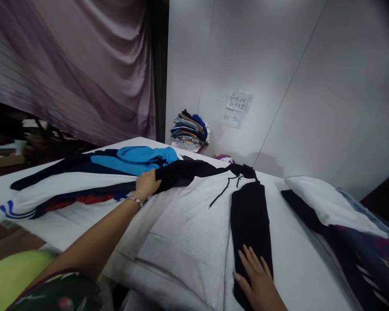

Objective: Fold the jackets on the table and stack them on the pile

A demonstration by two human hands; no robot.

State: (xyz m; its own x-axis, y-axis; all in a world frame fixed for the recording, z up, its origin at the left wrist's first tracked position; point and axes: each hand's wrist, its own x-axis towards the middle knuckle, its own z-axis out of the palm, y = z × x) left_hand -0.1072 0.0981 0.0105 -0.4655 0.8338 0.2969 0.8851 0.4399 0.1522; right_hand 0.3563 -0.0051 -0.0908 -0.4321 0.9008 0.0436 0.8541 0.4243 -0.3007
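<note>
A hoodie with a pale grey-white body, black sleeves and a black drawstring lies spread on the white table. Its right-hand sleeve is folded down over the body's edge. My right hand rests flat on that sleeve, fingers stretched out. At the other side my left hand, with a bracelet at the wrist, has its fingers closed round the black sleeve that reaches to the left. The tips of the left fingers are hidden.
Left of the hoodie lie several garments, a bright blue one among them. More clothes lie at the right. A folded clothes stack stands by the wall, near handwritten paper signs. A mauve curtain hangs at the left.
</note>
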